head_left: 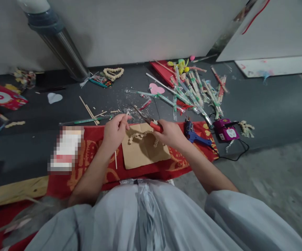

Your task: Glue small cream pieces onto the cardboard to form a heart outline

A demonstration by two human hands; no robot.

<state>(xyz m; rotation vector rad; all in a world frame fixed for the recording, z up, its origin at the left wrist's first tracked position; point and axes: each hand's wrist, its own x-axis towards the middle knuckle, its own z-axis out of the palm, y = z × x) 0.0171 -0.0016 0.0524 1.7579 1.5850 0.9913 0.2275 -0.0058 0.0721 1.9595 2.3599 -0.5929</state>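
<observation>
In my right hand (170, 133) is a pair of long-nosed pliers (143, 115) with red handles, its dark jaws pointing up and left. My left hand (116, 129) is closed, thumb against fingers, with the pale tip of a small thin stick (127, 113) showing above them. The pliers' jaws are close to that tip but apart from it. Below both hands lies a sheet of brown cardboard (147, 155), with a wavy chain of small pale pieces (139, 136) on it. A thin white stick (116, 160) rests on the red towel (98, 169) beside the cardboard.
A blue glue gun (196, 136) lies right of the cardboard, near a purple box (225, 129) and a black cord. Wrapped sticks (190, 92) are heaped behind. A heart-shaped frame (113, 73) and a tall steel flask (63, 48) stand back left. Crumbs litter the dark tabletop (258, 101).
</observation>
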